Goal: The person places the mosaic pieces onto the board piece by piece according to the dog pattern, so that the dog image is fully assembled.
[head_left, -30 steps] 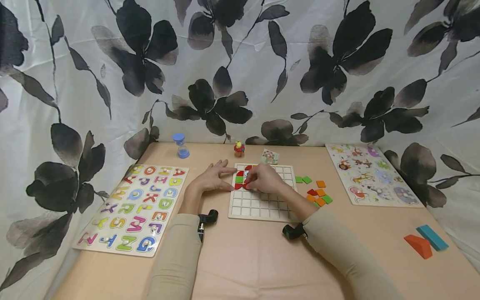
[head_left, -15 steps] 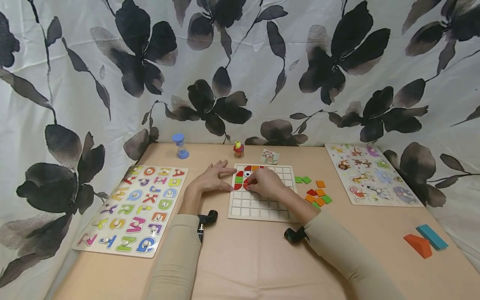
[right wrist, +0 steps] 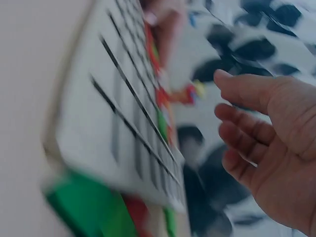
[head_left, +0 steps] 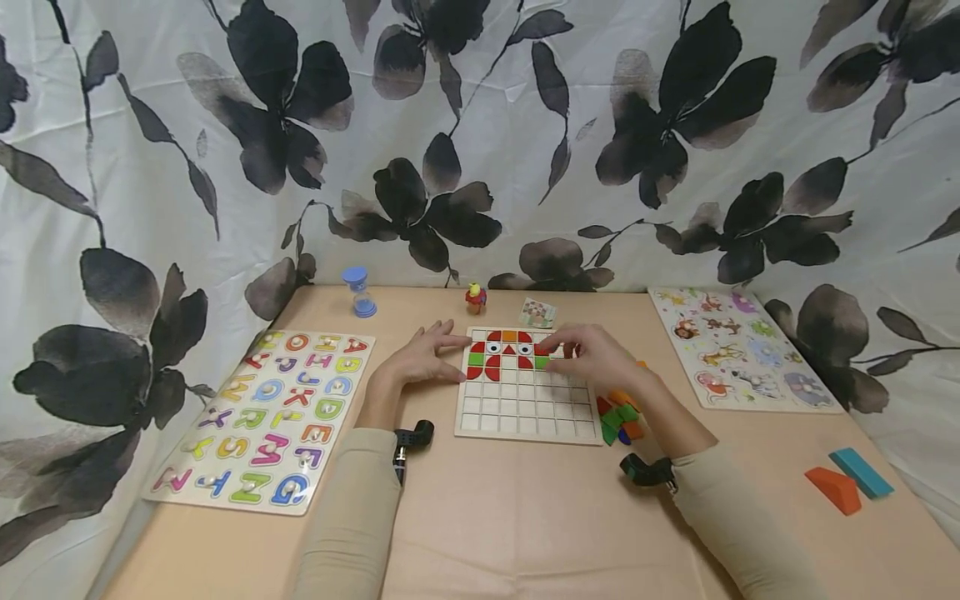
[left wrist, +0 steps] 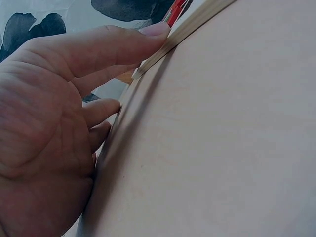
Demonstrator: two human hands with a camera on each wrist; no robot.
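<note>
1. Right hand [head_left: 596, 354]: fingers released and gently bent, thumb and fingertips apart. It hovers at 2 o'clock over the grid board (clock centred on that board, 12 at its far edge).
2. Left hand [head_left: 423, 354]: fingers released and extended, spread toward 3 o'clock. The thumb tip meets the board's edge at 9 o'clock; the index fingertip lies near the 10 o'clock corner.
3. Grid board [head_left: 525, 408]: flat on the table [head_left: 480, 517], between the two hands. Its far rows carry red tiles [head_left: 476, 372], green tiles [head_left: 477, 360], an orange tile [head_left: 509, 337] and two eye tiles [head_left: 493, 348]. The right hand may hide others.
4. Loose tiles [head_left: 618, 417]: clustered at 3 to 4 o'clock, beside the board, partly covered by the right hand and wrist.
5. Card [head_left: 537, 313]: at 12 o'clock. Parrot figure [head_left: 476, 297]: at 11 o'clock. Sand timer [head_left: 360, 292]: at 10 o'clock.
6. Letter board [head_left: 262, 421]: at 8 to 9 o'clock. Animal board [head_left: 742, 350]: between 2 and 3 o'clock.
7. Orange block [head_left: 832, 490] and blue block [head_left: 861, 472]: near each other, between 3 and 4 o'clock.
8. Floral cloth [head_left: 555, 233]: hanging beyond the table.
</note>
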